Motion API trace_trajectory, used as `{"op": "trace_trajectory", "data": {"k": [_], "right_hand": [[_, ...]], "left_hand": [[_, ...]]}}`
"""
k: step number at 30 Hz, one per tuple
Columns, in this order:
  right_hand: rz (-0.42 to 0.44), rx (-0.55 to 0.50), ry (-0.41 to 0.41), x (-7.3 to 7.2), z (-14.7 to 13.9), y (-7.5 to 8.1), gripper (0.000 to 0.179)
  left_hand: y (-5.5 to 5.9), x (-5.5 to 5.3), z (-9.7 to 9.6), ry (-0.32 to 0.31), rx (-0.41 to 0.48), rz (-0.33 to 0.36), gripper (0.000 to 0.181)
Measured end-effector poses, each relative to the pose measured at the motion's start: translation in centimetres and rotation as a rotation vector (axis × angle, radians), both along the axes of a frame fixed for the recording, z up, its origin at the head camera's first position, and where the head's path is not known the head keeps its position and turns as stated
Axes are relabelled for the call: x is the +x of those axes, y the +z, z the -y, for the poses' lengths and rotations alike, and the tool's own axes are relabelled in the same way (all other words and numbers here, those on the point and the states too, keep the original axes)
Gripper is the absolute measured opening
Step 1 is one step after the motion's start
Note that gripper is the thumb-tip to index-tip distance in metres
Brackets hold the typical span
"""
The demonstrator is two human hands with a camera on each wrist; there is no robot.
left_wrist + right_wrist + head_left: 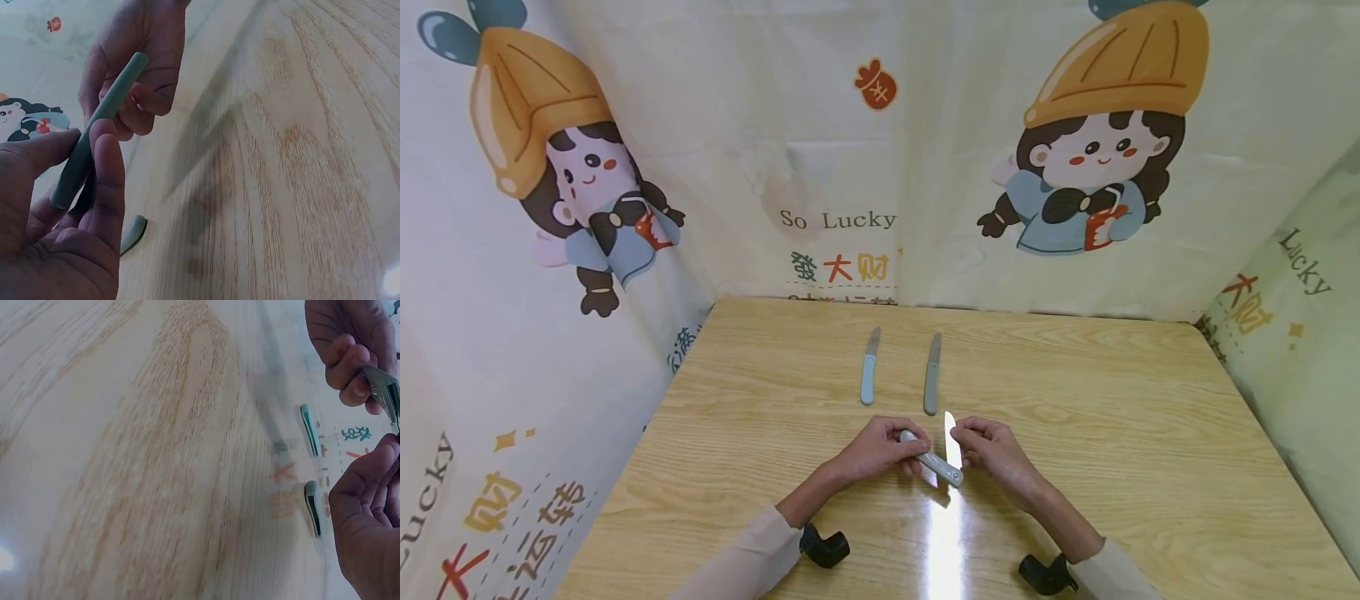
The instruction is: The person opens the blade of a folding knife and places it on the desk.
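My left hand (878, 446) grips the pale grey-green handle of a folding knife (942, 468) between thumb and fingers. Its blade (952, 437) stands partly out from the pivot end, bright with glare. At that blade, my right hand (996, 450) pinches with thumb and fingertips. The left wrist view shows the handle (115, 97) slanting upward, with the right hand behind it and the blade hidden. Over in the right wrist view, the knife (382, 387) is cut off by the frame edge.
Beyond the hands, a folding knife with a light blue handle (868, 379) and another with a grey handle (931, 387) lie unfolded on the wooden table (1112, 400), blades pointing away. A printed curtain (955, 167) rises behind the table's far edge.
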State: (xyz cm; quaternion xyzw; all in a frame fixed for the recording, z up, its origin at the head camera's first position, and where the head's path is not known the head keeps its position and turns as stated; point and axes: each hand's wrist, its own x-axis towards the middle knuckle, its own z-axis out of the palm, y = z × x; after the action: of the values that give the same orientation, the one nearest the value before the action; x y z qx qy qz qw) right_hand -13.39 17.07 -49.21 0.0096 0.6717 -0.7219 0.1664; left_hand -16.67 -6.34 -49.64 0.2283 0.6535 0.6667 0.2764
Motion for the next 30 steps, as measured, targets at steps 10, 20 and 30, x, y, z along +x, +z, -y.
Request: {"op": "trace_trajectory", "data": {"k": [10, 20, 30], "right_hand": [[0.006, -0.011, -0.029, 0.07, -0.17, 0.18, 0.026], [0.004, -0.019, -0.014, 0.0, -0.28, -0.02, 0.026], [-0.002, -0.017, -0.017, 0.02, -0.18, -0.01, 0.026]], "left_hand": [[0.07, 0.05, 0.18, 0.037, 0.051, 0.038, 0.023], [0.26, 0.36, 0.64, 0.02, -0.236, -0.633, 0.037], [-0.19, 0.55, 0.63, 0.159, -0.353, -1.143, 0.036]]}}
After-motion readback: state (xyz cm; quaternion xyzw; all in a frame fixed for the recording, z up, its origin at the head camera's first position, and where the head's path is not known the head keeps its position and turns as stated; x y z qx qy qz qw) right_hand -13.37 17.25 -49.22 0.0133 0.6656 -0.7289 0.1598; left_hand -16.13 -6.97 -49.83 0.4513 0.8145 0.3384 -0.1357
